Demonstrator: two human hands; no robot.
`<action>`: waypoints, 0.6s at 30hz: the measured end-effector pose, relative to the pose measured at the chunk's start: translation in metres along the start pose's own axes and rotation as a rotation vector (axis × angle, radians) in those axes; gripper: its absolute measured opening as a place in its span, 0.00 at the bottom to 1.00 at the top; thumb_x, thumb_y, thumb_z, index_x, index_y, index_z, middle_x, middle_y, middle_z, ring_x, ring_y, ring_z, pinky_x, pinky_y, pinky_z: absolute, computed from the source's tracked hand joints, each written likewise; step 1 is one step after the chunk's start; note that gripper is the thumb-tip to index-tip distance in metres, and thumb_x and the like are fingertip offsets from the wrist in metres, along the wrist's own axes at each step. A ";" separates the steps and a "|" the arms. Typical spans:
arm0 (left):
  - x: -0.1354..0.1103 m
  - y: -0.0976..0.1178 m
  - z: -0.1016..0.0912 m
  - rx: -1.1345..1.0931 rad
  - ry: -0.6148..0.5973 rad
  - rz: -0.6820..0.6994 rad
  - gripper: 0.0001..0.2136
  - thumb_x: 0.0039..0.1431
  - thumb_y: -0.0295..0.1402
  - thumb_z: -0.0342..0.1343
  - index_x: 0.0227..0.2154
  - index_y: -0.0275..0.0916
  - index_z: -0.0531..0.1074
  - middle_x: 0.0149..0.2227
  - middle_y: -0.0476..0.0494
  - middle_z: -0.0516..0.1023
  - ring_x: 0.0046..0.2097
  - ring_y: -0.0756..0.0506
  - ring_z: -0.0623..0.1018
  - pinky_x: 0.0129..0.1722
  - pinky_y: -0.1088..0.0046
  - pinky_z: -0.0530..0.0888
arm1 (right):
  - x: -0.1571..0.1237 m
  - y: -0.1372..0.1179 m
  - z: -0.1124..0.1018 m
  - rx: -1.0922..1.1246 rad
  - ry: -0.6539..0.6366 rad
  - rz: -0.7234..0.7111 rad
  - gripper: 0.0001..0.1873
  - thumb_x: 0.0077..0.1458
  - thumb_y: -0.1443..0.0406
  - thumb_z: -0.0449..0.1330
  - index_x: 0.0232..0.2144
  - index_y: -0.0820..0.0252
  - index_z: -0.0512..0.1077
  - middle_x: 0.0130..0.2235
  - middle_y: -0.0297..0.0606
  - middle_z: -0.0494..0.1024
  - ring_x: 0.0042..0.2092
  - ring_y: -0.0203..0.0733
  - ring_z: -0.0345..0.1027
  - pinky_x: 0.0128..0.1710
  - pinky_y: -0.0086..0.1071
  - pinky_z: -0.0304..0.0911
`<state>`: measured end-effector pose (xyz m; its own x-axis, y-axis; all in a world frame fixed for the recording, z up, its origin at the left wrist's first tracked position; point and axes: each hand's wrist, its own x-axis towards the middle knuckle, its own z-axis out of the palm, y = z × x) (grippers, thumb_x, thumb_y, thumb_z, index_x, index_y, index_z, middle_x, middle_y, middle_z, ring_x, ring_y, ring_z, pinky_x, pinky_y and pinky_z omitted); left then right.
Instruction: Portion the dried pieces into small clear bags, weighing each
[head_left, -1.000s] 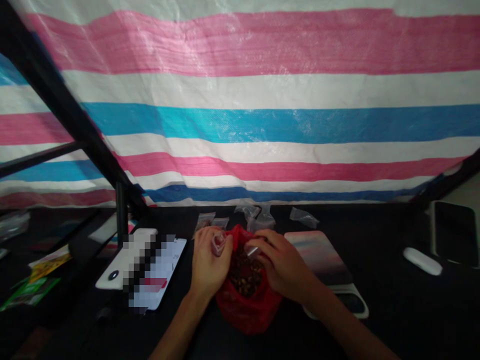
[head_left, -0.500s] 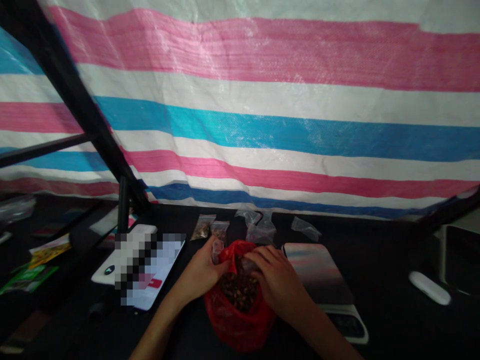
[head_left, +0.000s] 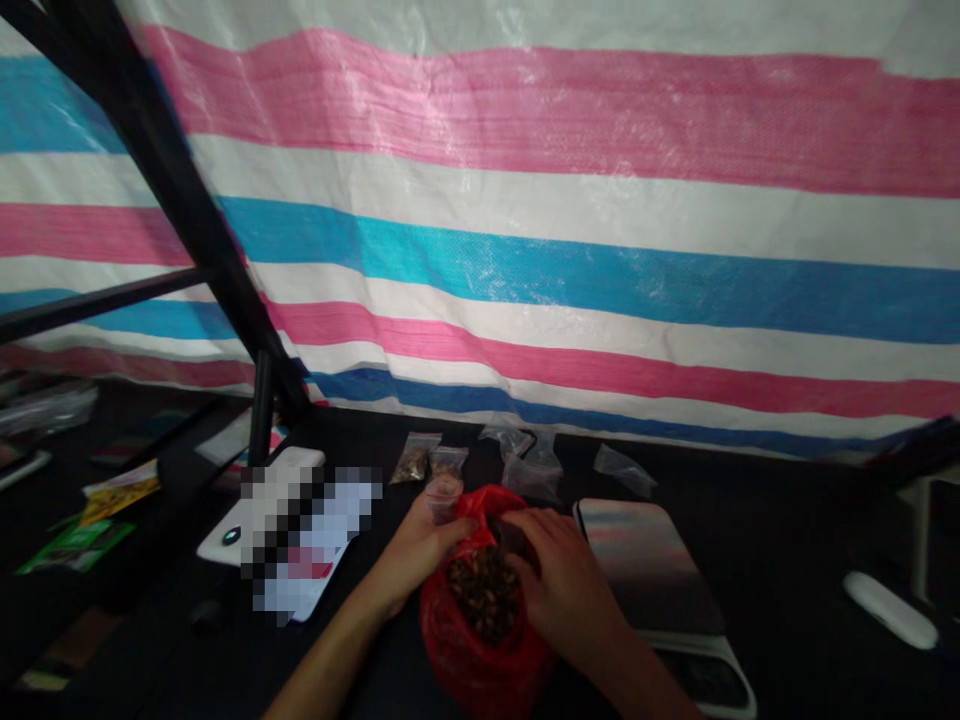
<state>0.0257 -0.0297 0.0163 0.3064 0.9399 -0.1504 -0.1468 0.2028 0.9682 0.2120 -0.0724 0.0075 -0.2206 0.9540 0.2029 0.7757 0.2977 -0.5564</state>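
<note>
At the black counter | left grip closed on a small clear cup, held over the mouth | right grip curled on the rim of the red plastic bag, keeping it open | dark pieces exposed inside

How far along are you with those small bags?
Done: two small bags hold brown pieces. In hand: the left hand grips a small clear bag, and the right hand is at the mouth of the red bag. Left: the red bag looks well filled, and unfilled clear bags lie beyond it.
</note>
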 end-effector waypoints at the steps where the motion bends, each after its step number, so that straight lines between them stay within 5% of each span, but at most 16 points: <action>1: 0.000 0.001 0.000 0.000 0.007 0.020 0.15 0.46 0.34 0.66 0.29 0.40 0.64 0.28 0.56 0.70 0.31 0.50 0.72 0.34 0.74 0.68 | 0.000 0.001 0.000 0.011 0.010 0.011 0.20 0.53 0.75 0.60 0.47 0.57 0.74 0.47 0.43 0.80 0.49 0.52 0.71 0.50 0.46 0.65; 8: 0.005 -0.006 -0.005 0.133 0.093 0.209 0.10 0.50 0.33 0.63 0.33 0.39 0.67 0.33 0.51 0.73 0.36 0.47 0.75 0.39 0.71 0.72 | 0.004 0.011 -0.002 0.107 0.142 0.031 0.18 0.55 0.71 0.59 0.48 0.54 0.73 0.45 0.41 0.80 0.45 0.51 0.73 0.47 0.45 0.67; 14: 0.005 -0.016 -0.003 0.645 0.312 0.541 0.06 0.59 0.32 0.57 0.38 0.40 0.70 0.39 0.46 0.74 0.42 0.44 0.74 0.46 0.64 0.71 | 0.004 0.006 -0.020 0.206 0.290 -0.100 0.17 0.59 0.69 0.58 0.50 0.53 0.71 0.49 0.41 0.77 0.51 0.49 0.71 0.53 0.44 0.67; 18: -0.004 -0.016 0.005 0.913 0.184 0.596 0.07 0.59 0.30 0.57 0.40 0.42 0.71 0.40 0.44 0.75 0.44 0.41 0.73 0.45 0.62 0.69 | -0.001 -0.002 -0.024 0.269 0.253 -0.258 0.17 0.61 0.68 0.59 0.52 0.52 0.71 0.50 0.41 0.74 0.52 0.46 0.70 0.54 0.40 0.68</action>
<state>0.0315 -0.0381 0.0027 0.2618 0.8615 0.4350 0.5480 -0.5037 0.6678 0.2250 -0.0749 0.0281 -0.2096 0.8187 0.5347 0.5254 0.5555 -0.6445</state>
